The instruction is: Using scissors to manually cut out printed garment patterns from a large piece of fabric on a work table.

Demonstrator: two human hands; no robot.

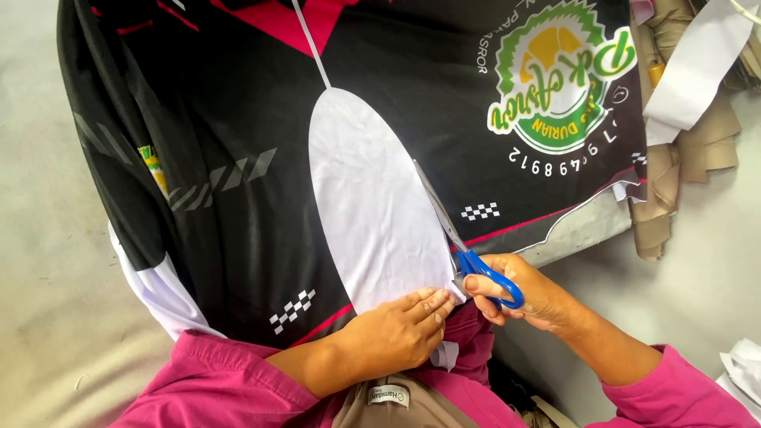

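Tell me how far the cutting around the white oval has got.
Little looks done: the blue-handled scissors, in the right hand, sit at the lower right edge of the white oval patch on the black printed fabric. The left hand presses its bottom end. The left edge and top look uncut.

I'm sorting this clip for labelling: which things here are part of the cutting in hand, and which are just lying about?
In use:
- blue-handled scissors in the right hand
- black printed fabric with its white oval area, pressed down by the left hand

Lying about:
- brown paper pieces at the right
- white strip on top of them
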